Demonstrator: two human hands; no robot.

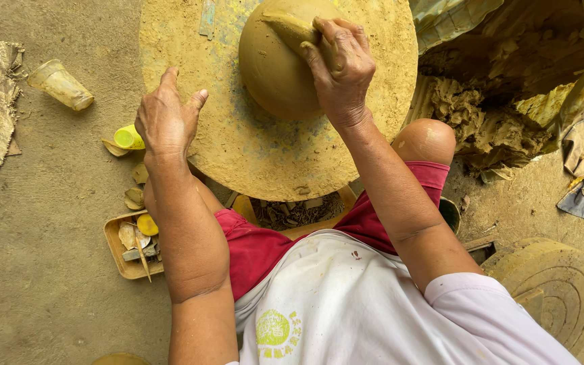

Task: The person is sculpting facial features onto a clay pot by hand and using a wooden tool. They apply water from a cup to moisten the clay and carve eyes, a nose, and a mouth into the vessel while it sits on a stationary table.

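**Clay pot on the wheel**

Dirt floor (42, 284) surrounds a round wheel (238, 155). Left hand (165, 118) rests open, fingers apart, on the wheel's near-left edge. Right hand (341, 64) is clamped on a paddle (290, 28) against the clay pot (275, 71) at the wheel's far centre.

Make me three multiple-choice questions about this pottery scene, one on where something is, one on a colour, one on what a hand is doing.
1. Where does the small tray of tools lie?
A. on the wheel
B. on the ground beside the person's left arm
C. on the clay heap

2. What colour are the person's shorts?
A. red
B. blue
C. black

3. What is the right hand doing?
A. hanging free
B. pressing a flat tool onto the clay pot
C. holding a cup

Answers: 1 B, the tray sits on the dirt floor by that arm. 2 A, red cloth shows over both thighs. 3 B, its fingers close over the tool on the pot, while the left hand rests open at the wheel disc edge.
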